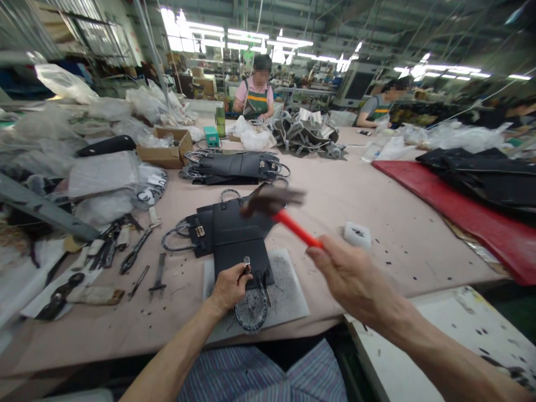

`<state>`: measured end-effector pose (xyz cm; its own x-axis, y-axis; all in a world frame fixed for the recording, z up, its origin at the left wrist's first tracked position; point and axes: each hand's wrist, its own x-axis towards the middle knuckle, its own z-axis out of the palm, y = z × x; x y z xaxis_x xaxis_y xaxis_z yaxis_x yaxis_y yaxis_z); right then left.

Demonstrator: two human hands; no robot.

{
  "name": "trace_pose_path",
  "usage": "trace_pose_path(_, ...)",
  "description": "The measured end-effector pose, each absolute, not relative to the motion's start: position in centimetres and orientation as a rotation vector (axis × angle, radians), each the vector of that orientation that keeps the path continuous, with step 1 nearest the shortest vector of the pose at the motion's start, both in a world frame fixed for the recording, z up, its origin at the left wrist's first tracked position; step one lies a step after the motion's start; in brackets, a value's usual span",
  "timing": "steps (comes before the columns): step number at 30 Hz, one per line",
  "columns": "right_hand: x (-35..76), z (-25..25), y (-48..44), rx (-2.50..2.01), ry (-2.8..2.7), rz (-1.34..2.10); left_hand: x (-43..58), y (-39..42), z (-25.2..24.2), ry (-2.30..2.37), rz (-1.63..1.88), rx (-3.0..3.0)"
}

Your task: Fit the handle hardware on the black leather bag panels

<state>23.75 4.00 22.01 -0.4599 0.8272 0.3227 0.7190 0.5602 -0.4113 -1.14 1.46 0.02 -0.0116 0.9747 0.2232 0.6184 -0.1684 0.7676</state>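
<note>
My right hand (349,273) is closed round the red handle of a hammer (276,205), whose dark head is raised and blurred above a black leather bag piece (234,234). My left hand (228,287) is closed on a small metal punch (247,263), held upright on the near edge of the black piece. The piece lies partly on a scratched grey cutting slab (288,290). A braided handle loop (251,312) lies just below my left hand.
Pliers, scissors and other hand tools (125,257) lie to the left. Another stack of black bag parts (238,166) and a cardboard box (165,148) sit farther back. A red sheet (460,212) with black material lies right. Two people work at the far end.
</note>
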Motion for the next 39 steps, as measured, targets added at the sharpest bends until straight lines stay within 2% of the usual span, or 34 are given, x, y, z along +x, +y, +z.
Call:
trace_pose_path(3, 23.3, 21.5, 3.1, -1.249, -2.052, 0.289, -1.1, 1.4, 0.0, 1.646, 1.052, 1.823)
trace_pose_path(7, 24.0, 17.6, 2.5, -1.257, -2.217, 0.462, -1.0, 1.4, -0.1, 1.653, 1.01, 1.839)
trace_pose_path(10, 26.8, 14.3, 3.3, -1.475, -2.281, 0.658, -1.1, 1.4, -0.3, 1.658, 1.024, 1.857)
trace_pose_path(14, 31.2, 8.7, 5.3, -1.92, -2.036, 0.948, -1.2, 1.3, -0.5, 1.644, 1.054, 1.855)
trace_pose_path(18, 32.8, 4.0, 6.5, -2.18, -1.944, 0.782, -1.1, 1.3, -0.3, 1.634, 1.067, 1.854)
trace_pose_path(20, 31.5, 3.2, 6.7, -2.079, -2.02, 0.593, -1.1, 1.2, -0.2, 1.65, 1.068, 1.845)
trace_pose_path(23, 27.2, 3.3, 6.4, -1.67, -2.206, 0.338, -1.1, 1.1, 0.0, 1.666, 1.044, 1.833)
trace_pose_path(25, 23.6, 3.5, 6.1, -1.395, -2.314, 0.36, -1.0, 1.0, 0.1, 1.67, 1.035, 1.83)
trace_pose_path(28, 19.1, 2.7, 5.4, -1.256, -2.432, 0.414, -0.6, 1.2, 0.5, 1.651, 1.049, 1.752)
trace_pose_path(35, 17.9, 0.8, 4.6, -1.305, -2.46, 0.494, -5.3, 3.6, 1.5, 1.618, 1.659, 0.572)
trace_pose_path(37, 18.1, 1.0, 4.7, -1.312, -2.455, 0.508, -8.6, 2.9, 1.7, 1.764, 1.545, 0.547)
trace_pose_path(39, 18.1, 1.2, 4.9, -1.315, -2.457, 0.516, -11.7, 1.2, 1.9, 1.966, 1.251, 0.695)
